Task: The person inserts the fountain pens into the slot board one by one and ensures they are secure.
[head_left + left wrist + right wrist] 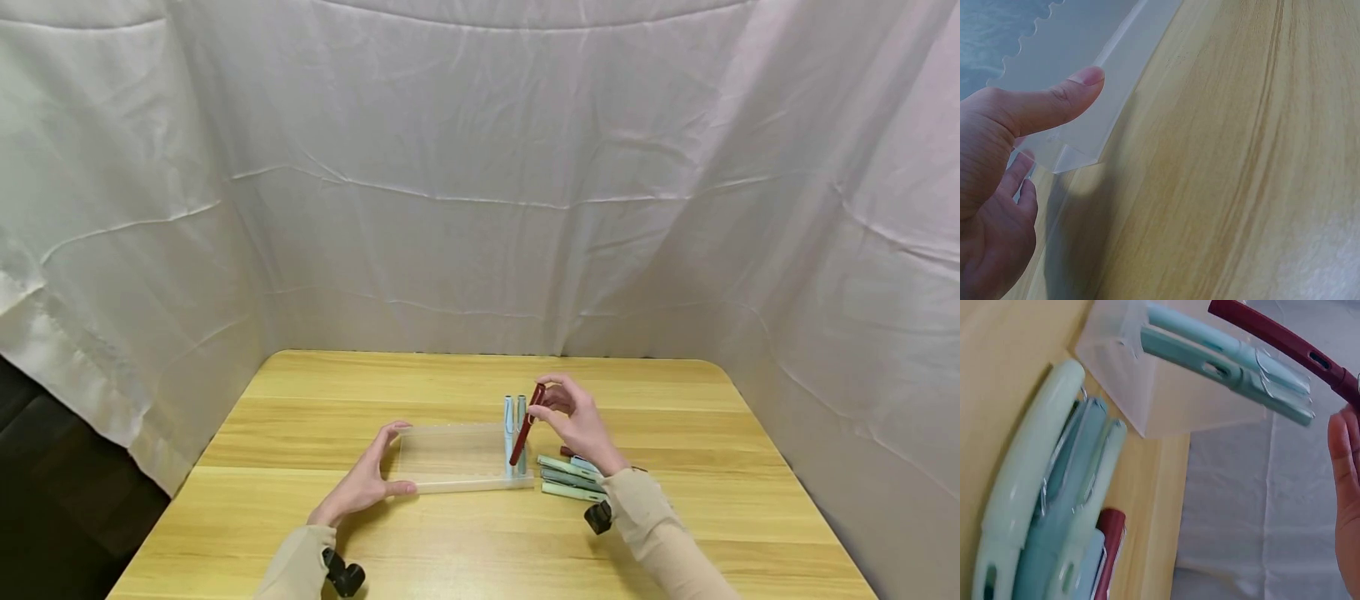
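My left hand point(365, 482) grips the left end of a clear plastic pen rack point(450, 454), thumb on the front edge, fingers at the back. Scalloped notches show along the rack's edge in the left wrist view. Two capped pens lie side by side across its right end: a light blue pen point(1204, 331) and a teal pen point(1191, 359). Above them, my right hand point(577, 419) pinches a dark red pen point(526, 432) near its upper end. This pen is tilted, its lower end over the teal pen; whether they touch I cannot tell.
Right of the rack, several pens lie in a pile on the wooden table point(480, 550). Among them are a pale green pen point(1035, 444), a teal pen point(1075, 462) and a dark red pen point(1110, 528). Grey-white curtains point(480, 250) hang behind and beside the table.
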`<state>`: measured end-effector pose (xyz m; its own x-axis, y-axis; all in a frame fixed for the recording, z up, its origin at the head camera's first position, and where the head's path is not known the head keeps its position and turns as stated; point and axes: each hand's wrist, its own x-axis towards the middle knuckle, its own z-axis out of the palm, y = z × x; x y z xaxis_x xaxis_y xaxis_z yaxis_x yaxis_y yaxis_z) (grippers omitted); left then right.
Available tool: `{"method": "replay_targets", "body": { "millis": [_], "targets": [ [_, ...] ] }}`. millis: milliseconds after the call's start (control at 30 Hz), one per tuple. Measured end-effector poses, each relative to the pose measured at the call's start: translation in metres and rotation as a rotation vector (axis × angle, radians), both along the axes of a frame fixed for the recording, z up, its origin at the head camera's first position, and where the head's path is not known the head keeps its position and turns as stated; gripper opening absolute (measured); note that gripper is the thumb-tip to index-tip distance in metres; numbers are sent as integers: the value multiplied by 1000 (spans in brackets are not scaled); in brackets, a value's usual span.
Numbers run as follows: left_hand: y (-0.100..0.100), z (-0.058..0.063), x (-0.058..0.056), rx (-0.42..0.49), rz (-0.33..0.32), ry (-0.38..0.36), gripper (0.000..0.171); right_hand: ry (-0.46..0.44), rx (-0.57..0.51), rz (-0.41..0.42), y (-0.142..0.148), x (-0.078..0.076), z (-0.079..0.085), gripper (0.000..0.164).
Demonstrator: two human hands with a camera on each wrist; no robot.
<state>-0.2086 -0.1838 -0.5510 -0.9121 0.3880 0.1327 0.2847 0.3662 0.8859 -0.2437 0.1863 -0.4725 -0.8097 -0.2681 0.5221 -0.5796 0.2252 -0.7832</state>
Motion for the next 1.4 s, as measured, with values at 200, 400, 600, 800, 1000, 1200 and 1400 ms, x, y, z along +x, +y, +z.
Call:
{"method": "replay_targets", "body": {
  "millis": [200, 400, 600, 800, 1000, 1200, 1400],
  "targets": [
    [1, 1, -1, 5, 3, -7, 95, 98, 46, -54, -15, 1, -3, 43],
    [1, 1, -2, 13, -3, 9, 95, 184, 96, -106, -23, 1, -11, 41],
    [0, 0, -3, 13, -7, 19, 96, 186, 145, -104, -30, 2, -18, 38],
    [1, 0, -3, 17, -7, 15, 97, 215, 176, -94, -35, 1, -22, 39],
    [0, 0, -2, 14, -1, 8, 96, 233, 218, -96, -38, 3, -25, 40],
    [-1, -1, -2, 16, -4, 11, 95, 204, 281, -99, -41, 7, -26, 35],
    [-1, -3, -1, 13, -1, 12, 95, 271, 326, -146, -44, 9, -27, 39]
  ]
}}
